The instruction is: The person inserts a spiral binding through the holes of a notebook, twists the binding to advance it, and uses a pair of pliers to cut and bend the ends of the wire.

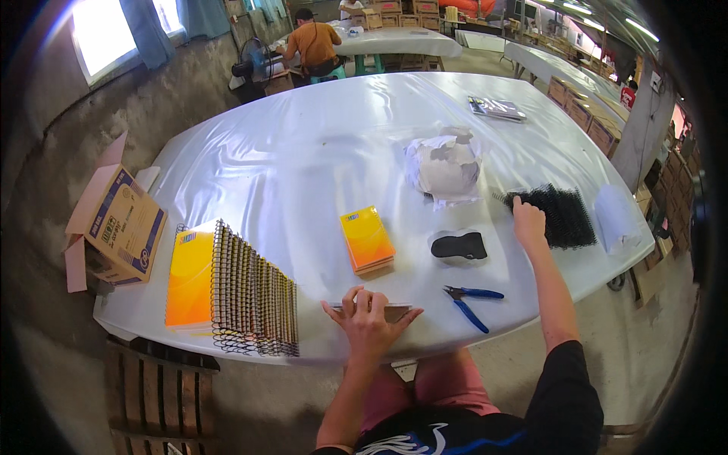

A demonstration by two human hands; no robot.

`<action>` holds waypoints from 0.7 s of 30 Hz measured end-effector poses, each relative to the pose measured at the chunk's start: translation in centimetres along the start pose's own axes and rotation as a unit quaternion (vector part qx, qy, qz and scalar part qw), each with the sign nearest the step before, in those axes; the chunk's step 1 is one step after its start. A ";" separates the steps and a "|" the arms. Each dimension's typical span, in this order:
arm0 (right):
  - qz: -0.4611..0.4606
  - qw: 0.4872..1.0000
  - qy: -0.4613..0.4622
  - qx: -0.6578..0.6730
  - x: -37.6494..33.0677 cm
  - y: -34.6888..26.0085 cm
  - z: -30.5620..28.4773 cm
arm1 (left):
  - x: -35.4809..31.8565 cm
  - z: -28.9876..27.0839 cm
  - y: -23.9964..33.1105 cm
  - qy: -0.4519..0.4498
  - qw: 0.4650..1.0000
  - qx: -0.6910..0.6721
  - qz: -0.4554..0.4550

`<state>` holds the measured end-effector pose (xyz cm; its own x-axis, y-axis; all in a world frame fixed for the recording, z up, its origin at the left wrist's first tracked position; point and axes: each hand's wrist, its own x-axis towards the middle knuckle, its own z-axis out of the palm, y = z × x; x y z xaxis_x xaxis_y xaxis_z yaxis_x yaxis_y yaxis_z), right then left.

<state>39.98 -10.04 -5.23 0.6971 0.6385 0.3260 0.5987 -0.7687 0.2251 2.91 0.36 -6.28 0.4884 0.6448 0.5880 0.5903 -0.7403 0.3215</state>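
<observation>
My left hand (pixel 368 322) is closed on a notebook (pixel 398 305) at the table's near edge. The notebook is seen almost edge-on, and my fingers hide much of it. My right hand (pixel 528 221) reaches to the left side of a pile of black binding coils (pixel 569 216), fingers pinched on a coil there. A short stack of yellow-orange notebooks (pixel 368 239) lies just beyond my left hand. Blue-handled cutting pliers (pixel 472 303) rest between my hands, jaws apart. To the left stand several coil-bound yellow-orange notebooks (pixel 227 284) in an overlapping row.
A plastic-covered table (pixel 296 167) carries a black, shaped pad (pixel 459 246), crumpled paper (pixel 446 167), a clear plastic roll (pixel 616 216) and a flat stack of booklets (pixel 497 109). An open carton (pixel 121 220) stands at the left edge. A person (pixel 313 45) sits farther back near a fan (pixel 254 57).
</observation>
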 end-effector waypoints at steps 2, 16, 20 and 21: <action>-0.004 1.000 -0.029 0.005 0.5 0.8 0.6 | 0.0 0.3 0.5 0.032 0.999 -0.006 -0.014; -0.274 0.662 -0.335 0.611 -9.3 -8.9 -11.7 | 0.5 0.8 -0.3 0.080 0.997 -0.003 -0.011; -0.202 0.718 -0.182 0.640 -12.4 -12.8 -10.9 | 1.0 0.7 0.0 0.073 0.997 -0.007 0.008; -0.206 0.716 -0.186 0.640 -12.6 -12.8 -11.0 | 0.8 0.7 0.2 0.070 0.997 -0.010 0.009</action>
<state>19.25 -8.67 -2.07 0.2716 0.9501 0.1533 0.4886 0.0011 -0.8725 3.88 0.90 -6.30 0.4042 0.5995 0.6909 0.5686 -0.7563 0.3236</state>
